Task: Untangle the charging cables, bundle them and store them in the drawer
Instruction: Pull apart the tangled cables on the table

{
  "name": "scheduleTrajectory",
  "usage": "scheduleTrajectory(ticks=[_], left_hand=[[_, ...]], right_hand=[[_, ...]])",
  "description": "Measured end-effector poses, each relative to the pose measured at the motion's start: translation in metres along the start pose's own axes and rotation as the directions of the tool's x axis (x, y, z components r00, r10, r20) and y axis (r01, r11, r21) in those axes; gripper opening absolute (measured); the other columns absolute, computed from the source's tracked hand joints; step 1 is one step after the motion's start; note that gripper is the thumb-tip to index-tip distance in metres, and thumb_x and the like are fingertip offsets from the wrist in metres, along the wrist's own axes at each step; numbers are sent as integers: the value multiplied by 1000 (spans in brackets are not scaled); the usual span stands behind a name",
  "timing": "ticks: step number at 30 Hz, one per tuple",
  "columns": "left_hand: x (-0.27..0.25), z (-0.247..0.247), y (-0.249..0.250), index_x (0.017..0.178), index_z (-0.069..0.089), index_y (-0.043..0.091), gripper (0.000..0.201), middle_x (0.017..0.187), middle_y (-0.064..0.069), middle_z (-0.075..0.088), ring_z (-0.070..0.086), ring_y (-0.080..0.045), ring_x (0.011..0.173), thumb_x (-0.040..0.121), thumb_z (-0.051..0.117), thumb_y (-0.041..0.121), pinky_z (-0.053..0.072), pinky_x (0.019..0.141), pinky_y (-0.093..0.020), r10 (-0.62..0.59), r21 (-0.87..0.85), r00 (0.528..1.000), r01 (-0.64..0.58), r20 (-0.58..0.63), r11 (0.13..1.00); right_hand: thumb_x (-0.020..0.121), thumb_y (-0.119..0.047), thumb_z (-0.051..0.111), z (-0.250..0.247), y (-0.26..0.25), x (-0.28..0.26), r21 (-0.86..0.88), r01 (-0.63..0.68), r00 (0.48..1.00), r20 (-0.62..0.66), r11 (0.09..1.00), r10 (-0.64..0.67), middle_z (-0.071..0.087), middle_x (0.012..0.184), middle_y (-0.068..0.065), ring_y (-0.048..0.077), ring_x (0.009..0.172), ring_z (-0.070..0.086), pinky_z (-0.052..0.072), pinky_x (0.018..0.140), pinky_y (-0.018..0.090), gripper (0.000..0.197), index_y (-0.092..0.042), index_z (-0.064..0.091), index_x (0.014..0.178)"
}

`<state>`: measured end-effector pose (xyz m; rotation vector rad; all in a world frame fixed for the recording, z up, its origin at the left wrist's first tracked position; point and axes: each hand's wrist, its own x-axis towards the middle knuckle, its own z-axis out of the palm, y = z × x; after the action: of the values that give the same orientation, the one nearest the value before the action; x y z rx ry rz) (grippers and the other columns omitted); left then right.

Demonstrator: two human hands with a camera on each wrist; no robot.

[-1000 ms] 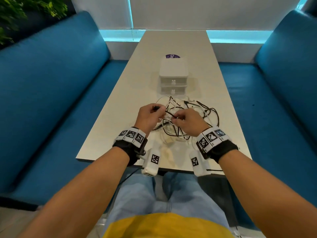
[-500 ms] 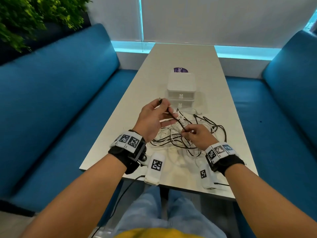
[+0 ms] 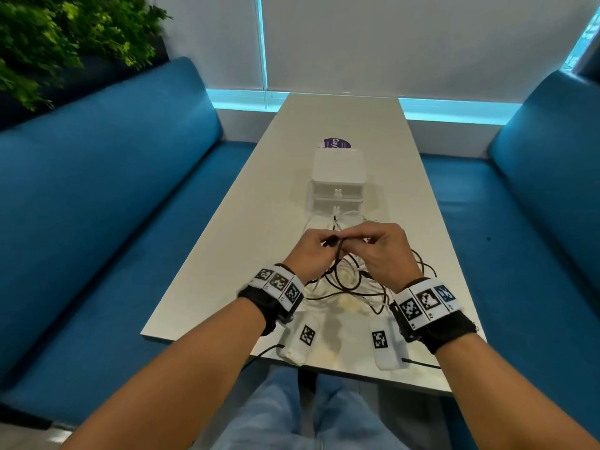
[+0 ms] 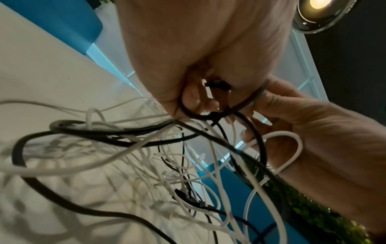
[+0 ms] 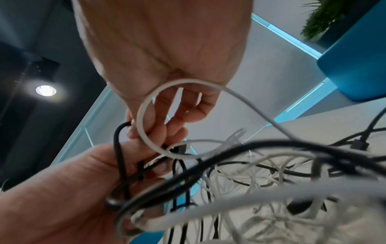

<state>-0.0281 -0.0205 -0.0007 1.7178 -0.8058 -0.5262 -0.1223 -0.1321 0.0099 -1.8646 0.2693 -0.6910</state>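
A tangle of black and white charging cables (image 3: pixel 352 282) lies on the white table (image 3: pixel 233 254) near the front edge. Both hands hover just above it, fingertips nearly touching. My left hand (image 3: pixel 324 246) pinches the plug end of a black cable (image 4: pixel 217 85), which bends into a small loop (image 4: pixel 246 102). My right hand (image 3: pixel 362 241) pinches the same black cable (image 5: pixel 118 148) beside it. A white cable loop (image 5: pixel 146 115) hangs over my right fingers (image 5: pixel 165 118). The white two-drawer unit (image 3: pixel 337 177) stands beyond the hands with both drawers closed.
A round purple sticker (image 3: pixel 337 143) lies behind the drawer unit. Blue sofas (image 3: pixel 113 206) run along both sides of the table, with a matching one on the right (image 3: pixel 535 206). Green plants (image 3: pixel 48 43) stand at the back left. A wall closes the table's far end.
The left hand came back down from its raised, stretched-out position. Both hands now meet above the tangle with the black cable folded into a loop between them.
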Motion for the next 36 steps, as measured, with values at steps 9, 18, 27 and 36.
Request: scheduleTrajectory(ticks=[9,18,27,36], left_hand=[[-2,-20,25,103,72,27,20,66,19,60,44,-1,49,97,54,32,32,47,-16,-80,-340,997,79,12,937],[1,-91,8,107,69,23,23,88,2,60,25,-5,44,97,51,33,22,42,-18,-147,-498,977,52,-152,866],[-7,-80,18,105,69,22,22,90,2,70,24,-6,46,98,50,31,17,46,-23,-94,-371,996,88,3,924],[-9,-55,7,117,64,27,27,84,0,66,40,-1,49,92,64,18,27,49,-18,-78,-239,997,81,22,968]], right_hand=[[91,-30,63,-7,46,-9,-423,-167,952,164,891,257,61,72,-6,6,65,55,40,67,27,18,-15,66,81],[91,-32,63,-51,81,-13,-542,-378,896,-11,750,443,65,69,13,19,62,52,37,56,27,30,-4,68,79],[83,1,59,-33,2,10,-377,-130,984,65,917,167,63,103,0,10,96,59,43,87,18,43,-23,62,119],[91,-16,62,7,-22,18,-364,5,955,277,931,103,67,72,-1,18,67,59,51,71,42,14,-20,71,81]])
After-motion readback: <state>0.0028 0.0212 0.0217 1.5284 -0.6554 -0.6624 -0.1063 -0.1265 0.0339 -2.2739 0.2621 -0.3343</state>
